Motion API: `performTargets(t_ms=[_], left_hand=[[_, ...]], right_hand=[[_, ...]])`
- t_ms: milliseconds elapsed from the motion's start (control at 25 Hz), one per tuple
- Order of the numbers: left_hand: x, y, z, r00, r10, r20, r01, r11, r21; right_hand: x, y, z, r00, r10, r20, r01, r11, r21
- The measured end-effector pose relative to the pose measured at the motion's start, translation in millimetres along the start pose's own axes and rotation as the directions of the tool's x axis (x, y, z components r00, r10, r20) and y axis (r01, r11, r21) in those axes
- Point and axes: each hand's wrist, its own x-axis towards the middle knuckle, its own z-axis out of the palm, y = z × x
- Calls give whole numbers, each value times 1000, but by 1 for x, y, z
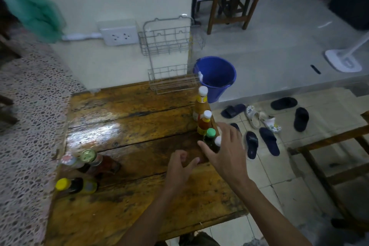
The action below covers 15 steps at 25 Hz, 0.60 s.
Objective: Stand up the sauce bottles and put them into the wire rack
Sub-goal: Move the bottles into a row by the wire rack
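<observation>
A two-tier wire rack [169,54] hangs on the wall above the far edge of the wooden table [123,118], with nothing in it. Along the table's right edge stand a tall orange bottle with a white cap [201,104], a shorter red-orange bottle [204,124], a dark green-capped bottle [210,136] and a white-capped one [218,141], mostly hidden by my right hand [225,150]. That hand reaches over them with spread fingers. My left hand [179,168] hovers beside it, loosely curled, holding nothing. At the left stand two jars [89,159] and a yellow-capped dark bottle [68,184].
A blue bucket [216,77] stands on the floor just beyond the table's far right corner. Several sandals [267,140] lie on the tiled floor to the right. A wall socket [118,36] sits left of the rack. A patterned cloth [30,106] covers the surface at left.
</observation>
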Motion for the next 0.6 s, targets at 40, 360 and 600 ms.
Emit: performTargets(t_ms=[40, 360, 600], left_hand=[[-5, -11, -18, 999, 1, -54, -2, 1000, -11], [-41, -94, -149, 881, -215, -422, 102, 957, -273], [-34, -110, -172, 885, -282, -372, 139, 920, -365]], right_hand=[[4, -21, 7, 999, -46, 23, 46, 999, 5], [-1, -197, 128, 784, -469, 406, 475, 875, 93], [3, -247, 177, 634, -531, 562, 664, 747, -44]])
